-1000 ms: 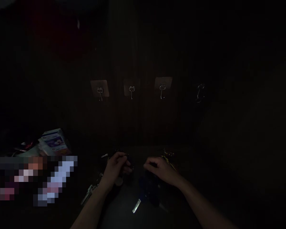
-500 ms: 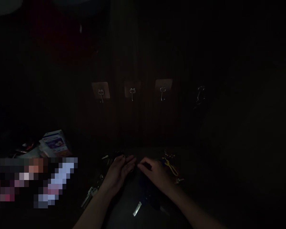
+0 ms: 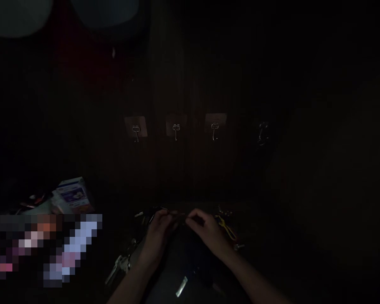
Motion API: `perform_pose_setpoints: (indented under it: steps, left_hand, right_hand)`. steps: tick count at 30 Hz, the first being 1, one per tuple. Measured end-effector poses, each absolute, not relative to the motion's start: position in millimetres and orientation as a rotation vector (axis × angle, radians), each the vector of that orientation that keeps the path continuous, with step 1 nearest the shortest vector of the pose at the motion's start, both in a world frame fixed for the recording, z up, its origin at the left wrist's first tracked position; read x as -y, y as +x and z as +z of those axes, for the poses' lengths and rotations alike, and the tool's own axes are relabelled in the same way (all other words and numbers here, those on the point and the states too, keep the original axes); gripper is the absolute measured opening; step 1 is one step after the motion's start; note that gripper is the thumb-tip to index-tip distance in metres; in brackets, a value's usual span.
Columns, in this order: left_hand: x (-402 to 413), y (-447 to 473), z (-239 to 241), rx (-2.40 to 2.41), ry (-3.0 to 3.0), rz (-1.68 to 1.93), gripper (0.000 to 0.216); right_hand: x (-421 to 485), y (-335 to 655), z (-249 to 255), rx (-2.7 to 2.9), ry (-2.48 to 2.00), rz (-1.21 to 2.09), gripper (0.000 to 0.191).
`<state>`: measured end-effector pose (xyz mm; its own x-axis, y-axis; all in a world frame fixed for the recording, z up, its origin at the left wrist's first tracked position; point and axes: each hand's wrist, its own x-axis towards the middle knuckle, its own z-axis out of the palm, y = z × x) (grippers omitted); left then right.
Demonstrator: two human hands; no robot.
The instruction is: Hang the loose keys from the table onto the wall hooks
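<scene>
My left hand (image 3: 161,230) is bent inward with its fingers drawn together, facing my right hand (image 3: 204,226). The right thumb and index finger are pinched. Something small and thin seems to lie between the two sets of fingertips, too dark to name. Beside my left forearm lies a bunch of silver keys (image 3: 116,268); more keys (image 3: 139,214) sit beyond that wrist. A yellow cord (image 3: 228,230) lies just right of my right hand, with a key (image 3: 239,246) near it. Below and between my arms is a shiny silver key-like piece (image 3: 181,287) beside something dark blue.
Three metal hooks on square pads, including a middle hook (image 3: 176,128), are fixed to the dark upright surface ahead. A fourth hook (image 3: 262,133) shows faintly at right. A purple-and-white box (image 3: 74,194) stands at left, near blurred-out items. Pale rounded shapes hang at upper left.
My left hand's fingers have gone from stretched out to drawn together near the right fingertips. The right hand keeps its pinch. The whole view has shifted slightly, with the hooks lower.
</scene>
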<state>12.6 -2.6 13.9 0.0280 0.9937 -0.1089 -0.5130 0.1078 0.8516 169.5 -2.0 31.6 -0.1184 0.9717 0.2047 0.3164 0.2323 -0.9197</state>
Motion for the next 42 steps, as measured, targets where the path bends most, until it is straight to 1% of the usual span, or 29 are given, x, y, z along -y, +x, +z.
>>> perform_pose_setpoints:
  steps: [5,11,13,17,28,31,36,42]
  left_hand:
    - [-2.1,8.9,6.9,-1.078,0.966,1.366,0.029]
    - [2.9,3.4,6.1,-1.214,1.312,1.464,0.024]
    - [5.2,0.1,7.5,-1.274,1.454,1.461,0.023]
    - [6.4,-5.5,10.2,-1.369,1.635,1.418,0.020]
    - [9.1,-2.6,17.7,-1.434,1.655,1.379,0.022]
    - [8.6,-3.1,17.2,-1.429,1.682,1.368,0.020]
    - [4.8,-5.3,9.4,-1.430,1.725,1.337,0.021]
    - [2.0,-7.8,2.5,-1.443,1.749,1.298,0.021]
  right_hand:
    - [-3.8,188.3,43.8,1.512,-1.183,0.866,0.017]
    - [-3.9,216.5,64.4,1.149,-1.040,1.083,0.025]
    - [-4.3,226.5,71.7,1.047,-1.001,1.083,0.027]
    - [-8.7,250.0,85.3,0.939,-0.909,0.880,0.021]
    - [-35.6,310.7,137.1,0.961,-0.883,0.159,0.018]
    - [-45.2,318.5,151.6,0.957,-0.877,0.051,0.024]
    - [-61.3,325.8,168.1,1.011,-0.913,-0.028,0.035]
    - [-75.1,328.7,169.9,1.060,-1.059,-0.149,0.037]
